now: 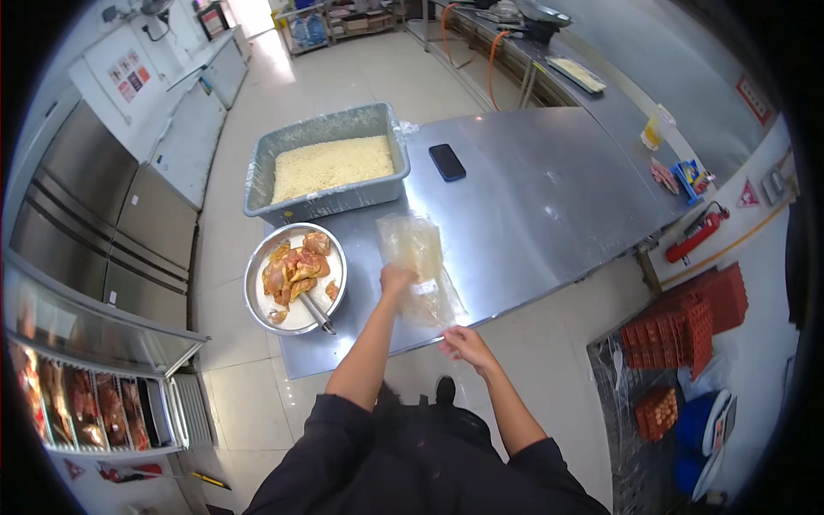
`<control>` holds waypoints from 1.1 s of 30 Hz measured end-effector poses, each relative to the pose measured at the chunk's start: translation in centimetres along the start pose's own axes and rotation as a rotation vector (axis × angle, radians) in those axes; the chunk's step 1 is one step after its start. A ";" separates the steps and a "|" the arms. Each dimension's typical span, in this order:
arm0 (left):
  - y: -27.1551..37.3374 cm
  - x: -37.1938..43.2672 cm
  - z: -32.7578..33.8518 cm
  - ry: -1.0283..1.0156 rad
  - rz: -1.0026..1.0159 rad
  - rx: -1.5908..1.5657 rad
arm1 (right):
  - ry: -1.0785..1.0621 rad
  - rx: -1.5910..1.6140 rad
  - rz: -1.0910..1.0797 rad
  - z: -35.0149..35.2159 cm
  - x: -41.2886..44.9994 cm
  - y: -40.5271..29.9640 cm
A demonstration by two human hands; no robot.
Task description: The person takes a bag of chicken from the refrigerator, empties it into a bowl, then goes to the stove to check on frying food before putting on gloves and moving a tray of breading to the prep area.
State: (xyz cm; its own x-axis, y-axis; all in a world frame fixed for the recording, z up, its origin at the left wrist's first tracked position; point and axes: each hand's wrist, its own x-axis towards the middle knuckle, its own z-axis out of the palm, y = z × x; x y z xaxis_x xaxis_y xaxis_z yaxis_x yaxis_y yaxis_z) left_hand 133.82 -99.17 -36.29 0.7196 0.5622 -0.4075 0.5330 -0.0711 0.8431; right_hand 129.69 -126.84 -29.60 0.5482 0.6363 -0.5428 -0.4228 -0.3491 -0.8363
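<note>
A flat, clear plastic bag (pixel 430 257) with a white label lies on the stainless steel table (pixel 508 212), near its front edge. My left hand (pixel 397 280) grips the bag's left side, its fingertips partly hidden. At the near right corner, the fingers of my right hand (pixel 468 346) pinch the plastic. Left of the bag stands a round metal bowl (pixel 250 293) holding raw, yellowish chicken pieces (pixel 293 270) over white liquid or batter. A metal utensil handle (pixel 317 313) sticks out over the bowl's near rim.
Behind the bowl, a grey plastic tub (pixel 335 207) holds pale crumbs (pixel 335 164). A dark phone (pixel 447 161) lies beyond the bag. Farther right are a clear jug (pixel 655 129) and a blue box (pixel 690 180). Red egg trays (pixel 663 335) are stacked at lower right; a glass-fronted display case (pixel 96 399) stands lower left.
</note>
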 end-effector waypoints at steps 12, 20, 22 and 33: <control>13.5 -22.5 -20.6 0.610 0.589 -0.547 | -0.275 -0.170 0.042 -1.8 -2.9 1.1; -5.0 -37.6 -42.5 1.318 0.557 -0.651 | -0.977 -0.330 -0.075 21.1 0.5 -6.7; -11.2 -40.6 -46.5 1.424 0.504 -0.724 | -1.180 -0.337 -0.043 29.7 1.4 -8.5; -21.9 -44.0 -62.4 1.064 0.379 -1.203 | -1.381 -0.242 -0.044 68.1 7.0 -10.5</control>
State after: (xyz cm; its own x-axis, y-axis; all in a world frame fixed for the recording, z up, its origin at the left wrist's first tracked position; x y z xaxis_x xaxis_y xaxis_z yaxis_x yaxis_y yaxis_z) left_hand 62.76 -70.96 -14.92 -0.1593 0.9762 -0.1469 -0.5852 0.0265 0.8105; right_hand 88.84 -71.92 -19.33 -0.6449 0.7546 -0.1213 -0.2129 -0.3298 -0.9197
